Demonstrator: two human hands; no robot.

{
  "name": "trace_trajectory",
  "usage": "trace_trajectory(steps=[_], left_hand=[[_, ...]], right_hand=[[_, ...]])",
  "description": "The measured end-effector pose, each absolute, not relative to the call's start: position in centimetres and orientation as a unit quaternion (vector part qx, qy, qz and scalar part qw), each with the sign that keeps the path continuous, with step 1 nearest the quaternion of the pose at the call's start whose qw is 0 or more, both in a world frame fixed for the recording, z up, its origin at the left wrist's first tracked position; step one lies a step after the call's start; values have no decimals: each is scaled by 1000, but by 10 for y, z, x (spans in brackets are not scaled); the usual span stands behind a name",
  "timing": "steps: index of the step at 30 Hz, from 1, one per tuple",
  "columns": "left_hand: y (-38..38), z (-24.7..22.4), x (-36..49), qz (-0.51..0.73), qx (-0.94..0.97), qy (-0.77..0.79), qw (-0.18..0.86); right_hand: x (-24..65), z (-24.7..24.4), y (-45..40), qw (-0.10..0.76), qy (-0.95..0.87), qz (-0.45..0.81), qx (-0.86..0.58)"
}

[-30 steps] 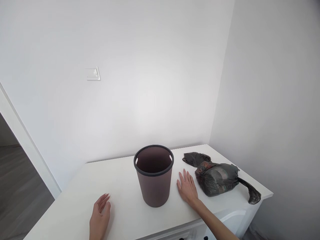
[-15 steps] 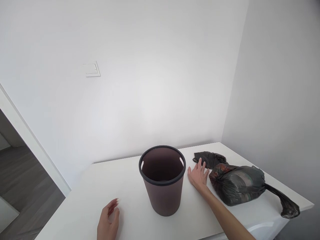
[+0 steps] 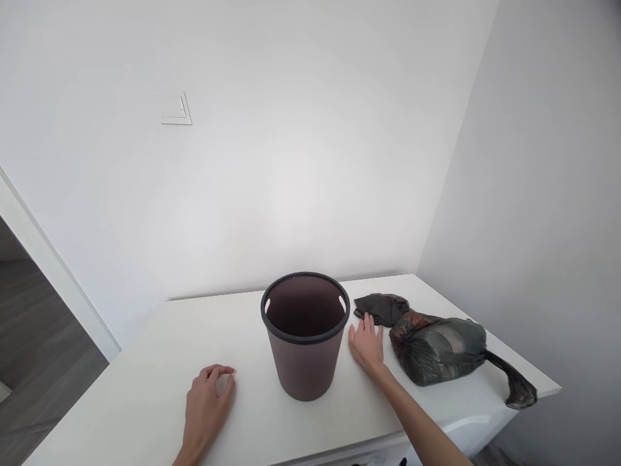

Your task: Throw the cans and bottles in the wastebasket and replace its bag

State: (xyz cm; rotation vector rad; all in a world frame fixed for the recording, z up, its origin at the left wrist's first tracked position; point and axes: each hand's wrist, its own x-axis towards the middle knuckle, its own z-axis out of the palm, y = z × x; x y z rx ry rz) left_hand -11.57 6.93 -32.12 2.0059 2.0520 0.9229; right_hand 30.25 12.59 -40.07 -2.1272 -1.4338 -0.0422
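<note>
A dark purplish bin [image 3: 305, 369] with a black rim and two side handle holes stands upright on the white tabletop [image 3: 233, 336]. I see no liner in it. To its right, my right hand [image 3: 367, 343] lies with fingers spread, its fingertips at the near edge of a crumpled black bag [image 3: 383, 309]. My left hand [image 3: 208, 396] rests left of the bin, fingers curved and thumb apart, holding nothing. A filled, knotted black bag [image 3: 441, 349] sits right of my right hand, its twisted end hanging toward the table's right edge.
Behind the table rises a white wall with a switch [image 3: 174, 109]. Another wall [image 3: 543, 226] runs along the right side. At the far left are a white door frame [image 3: 53, 259] and a dark wooden floor [image 3: 43, 349].
The view has shifted, so the bin and bags appear further left. My left hand shows more fully, its fingers now bent over the tabletop. My right hand remains by the crumpled bag.
</note>
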Motion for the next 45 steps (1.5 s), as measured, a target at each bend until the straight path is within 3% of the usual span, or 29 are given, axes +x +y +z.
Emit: trace_trajectory(steps=[9,14,17,21,26,33,38,42,45], left_hand=[[38,-315,-112,325,664,665,103],[-13,-310,-83,318,735,577,160],[-49,-285,-44,319,766,498,251],[-84,-238,11,344,741,453,356],[-106,-193,46,306,735,392,461],[-108,-171,50,343,793,437,251],[-95,-165,42,380,844,377,22],[-93,-143,38,414,848,307,-129],[-99,-117,37,446,828,285,-185]], right_hand=[[270,-377,-6,325,-640,61,-693],[280,-322,-84,418,-589,338,-604],[289,-263,-122,478,-520,486,-515],[289,-198,-159,578,-430,521,-458],[279,-176,-171,642,-346,571,-377],[276,-192,-170,672,-373,458,-447],[269,-214,-177,615,-423,251,-617],[263,-223,-182,592,-457,181,-638],[264,-233,-186,583,-472,131,-648]])
